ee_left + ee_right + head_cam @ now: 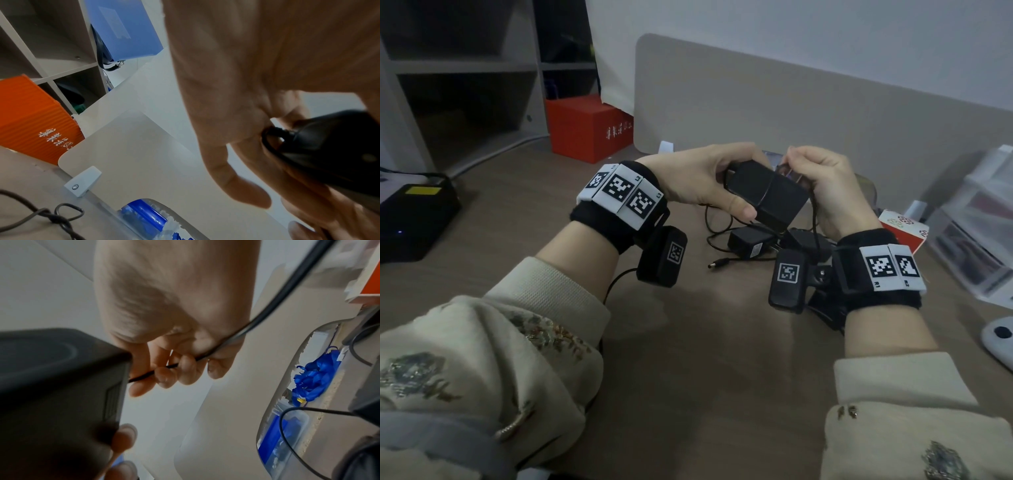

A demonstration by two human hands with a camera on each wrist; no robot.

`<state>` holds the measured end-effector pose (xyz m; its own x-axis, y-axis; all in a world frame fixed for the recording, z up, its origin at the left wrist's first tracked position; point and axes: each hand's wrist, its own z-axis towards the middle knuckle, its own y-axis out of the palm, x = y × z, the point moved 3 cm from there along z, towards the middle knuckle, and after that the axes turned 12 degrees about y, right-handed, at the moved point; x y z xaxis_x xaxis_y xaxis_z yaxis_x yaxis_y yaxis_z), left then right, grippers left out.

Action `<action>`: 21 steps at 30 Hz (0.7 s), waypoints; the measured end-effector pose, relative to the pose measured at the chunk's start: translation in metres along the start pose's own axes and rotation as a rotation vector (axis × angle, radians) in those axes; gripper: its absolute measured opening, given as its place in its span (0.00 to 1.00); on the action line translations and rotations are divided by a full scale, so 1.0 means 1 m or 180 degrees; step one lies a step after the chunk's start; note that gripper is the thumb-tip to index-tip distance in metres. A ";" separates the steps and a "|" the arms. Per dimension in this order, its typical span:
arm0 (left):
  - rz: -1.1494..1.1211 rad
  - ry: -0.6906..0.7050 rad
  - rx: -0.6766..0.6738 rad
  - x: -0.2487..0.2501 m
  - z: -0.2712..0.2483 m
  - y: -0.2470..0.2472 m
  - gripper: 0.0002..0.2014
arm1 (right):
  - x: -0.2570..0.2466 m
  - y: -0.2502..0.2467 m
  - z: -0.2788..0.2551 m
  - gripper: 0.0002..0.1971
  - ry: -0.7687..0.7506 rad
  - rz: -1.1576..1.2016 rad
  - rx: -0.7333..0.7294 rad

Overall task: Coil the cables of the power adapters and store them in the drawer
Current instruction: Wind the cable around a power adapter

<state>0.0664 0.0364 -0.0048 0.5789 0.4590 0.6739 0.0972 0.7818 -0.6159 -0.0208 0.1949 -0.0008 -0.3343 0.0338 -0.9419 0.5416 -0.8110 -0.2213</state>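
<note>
Coiling barely begun: left hand [698,178] gripping black adapter [765,197] above desk [688,342], right hand [822,185] pinching its cable [164,368] beside the brick, other adapters [748,241] loose below with uncoiled leads, drawer not visible, nothing stored.

The right hand [174,308] curls its fingers [186,369] round a thin black cable [265,309] beside a black adapter [57,394], with blue ribbon [314,378] lying to the right.

Head view downward; wrist views close, upward; share adapter [765,194]
</note>
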 end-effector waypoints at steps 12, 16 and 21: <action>0.0030 0.0133 0.0082 -0.004 0.001 -0.002 0.29 | 0.003 -0.003 0.005 0.16 -0.0140 0.0202 0.0259; 0.0012 0.0168 0.0113 -0.004 0.001 -0.003 0.30 | 0.001 -0.003 0.004 0.16 -0.0304 0.0202 0.0367; -0.0048 0.0217 0.0186 0.001 0.001 -0.003 0.31 | 0.002 -0.003 0.004 0.16 -0.0295 0.0215 0.0381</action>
<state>0.0663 0.0350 -0.0020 0.6317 0.4187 0.6524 0.0601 0.8126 -0.5797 -0.0254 0.1950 -0.0008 -0.3729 -0.0728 -0.9250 0.4715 -0.8735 -0.1213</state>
